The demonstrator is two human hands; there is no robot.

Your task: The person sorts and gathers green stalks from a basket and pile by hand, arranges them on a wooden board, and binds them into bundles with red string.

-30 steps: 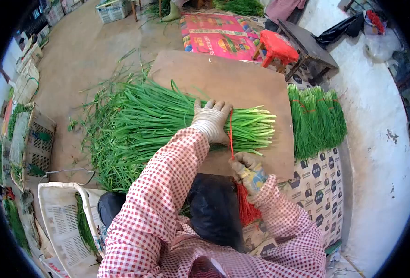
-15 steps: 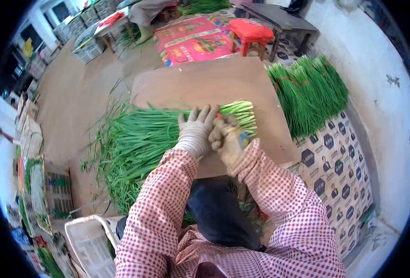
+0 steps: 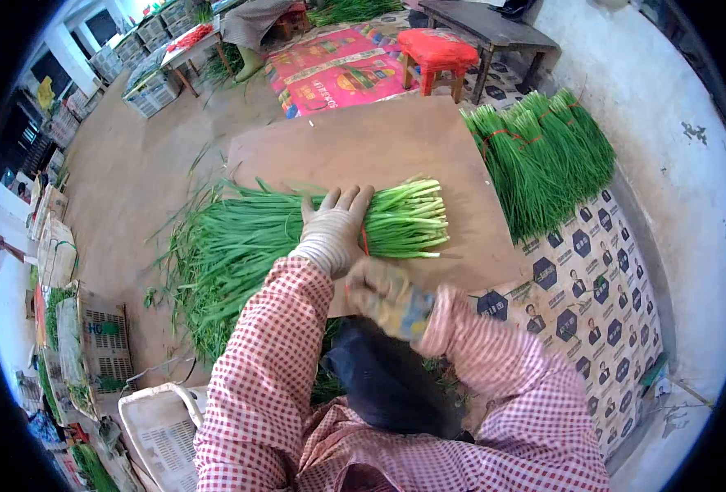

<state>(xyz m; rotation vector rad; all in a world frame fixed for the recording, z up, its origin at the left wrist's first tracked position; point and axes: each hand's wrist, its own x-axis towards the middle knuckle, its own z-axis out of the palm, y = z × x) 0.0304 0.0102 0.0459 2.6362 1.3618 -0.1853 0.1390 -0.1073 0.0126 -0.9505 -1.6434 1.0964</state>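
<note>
A bunch of long green stalks [image 3: 404,215] lies across the brown board [image 3: 363,143], pale ends to the right and leaves spread to the left. My left hand [image 3: 334,225], in a pale glove, presses on top of it with fingers spread. Just right of those fingers a red tie [image 3: 364,239] shows at the bunch. My right hand [image 3: 386,297], gloved and smeared by motion, is below the tie at the board's near edge, its fingers curled; what they hold, if anything, cannot be made out.
Tied green bunches [image 3: 535,164] lie right of the board on patterned sheeting [image 3: 592,303]. A red stool [image 3: 436,53] and dark bench [image 3: 494,33] stand beyond. A white crate [image 3: 162,435] is at lower left. A person's boot [image 3: 250,64] shows at the back.
The right hand crossed to the bunch, then came back down toward me. The long red strand stretched below the bunch earlier no longer shows; the view has shifted.
</note>
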